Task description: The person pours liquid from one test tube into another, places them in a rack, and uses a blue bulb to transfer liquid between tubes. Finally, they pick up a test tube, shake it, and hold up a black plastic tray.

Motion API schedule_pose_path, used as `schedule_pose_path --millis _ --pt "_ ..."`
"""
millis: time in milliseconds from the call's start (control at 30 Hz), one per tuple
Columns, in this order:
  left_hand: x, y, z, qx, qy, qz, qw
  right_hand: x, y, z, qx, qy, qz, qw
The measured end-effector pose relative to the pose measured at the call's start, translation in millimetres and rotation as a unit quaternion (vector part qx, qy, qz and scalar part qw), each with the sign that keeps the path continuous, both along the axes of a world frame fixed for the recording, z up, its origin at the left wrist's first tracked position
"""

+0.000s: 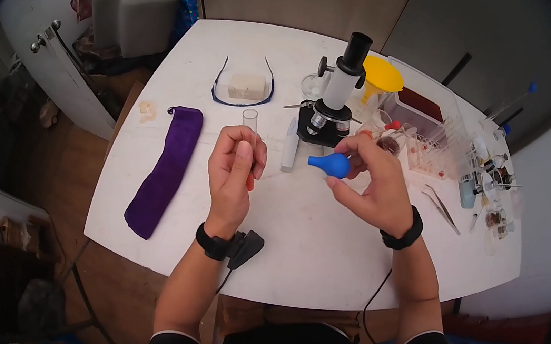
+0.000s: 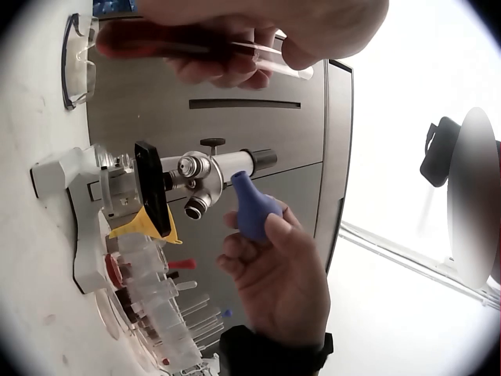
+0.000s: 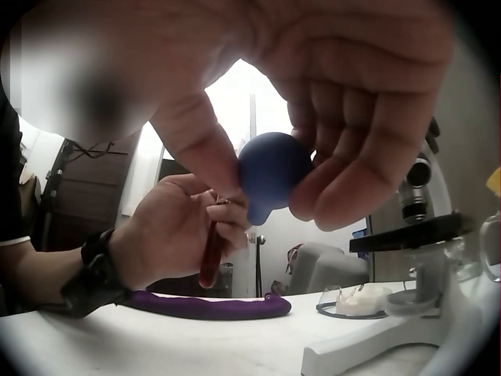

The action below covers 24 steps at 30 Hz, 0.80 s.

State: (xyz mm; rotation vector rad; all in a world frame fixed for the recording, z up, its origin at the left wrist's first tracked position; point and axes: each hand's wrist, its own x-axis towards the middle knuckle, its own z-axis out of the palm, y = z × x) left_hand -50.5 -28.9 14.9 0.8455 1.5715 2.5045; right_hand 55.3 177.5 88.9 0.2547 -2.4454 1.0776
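Observation:
My left hand grips a clear glass test tube upright, its open mouth above the fingers. Red liquid fills the lower part of the tube, which shows under the fingers in the right wrist view. To the right, my right hand pinches a blue rubber bulb between thumb and fingers. The bulb's short nozzle points left toward the tube in the head view and stands apart from it. In the left wrist view the nozzle of the bulb is narrow and bare, with nothing fitted on it.
A microscope stands beyond the hands, with a yellow funnel behind it. Safety glasses lie around a pale block. On the left is a purple cloth pouch; on the right, tweezers and a glassware rack.

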Motion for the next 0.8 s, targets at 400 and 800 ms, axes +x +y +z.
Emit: schedule_pose_path --millis 400,800 --pt "1 -4 3 0.069 0.007 0.145 0.987 -58 -81 -63 0.152 -0.062 0.036 0.986" --pt "-1 -1 -5 0.071 0.006 0.144 0.987 -146 -91 -94 0.177 -0.064 -0.017 0.982"
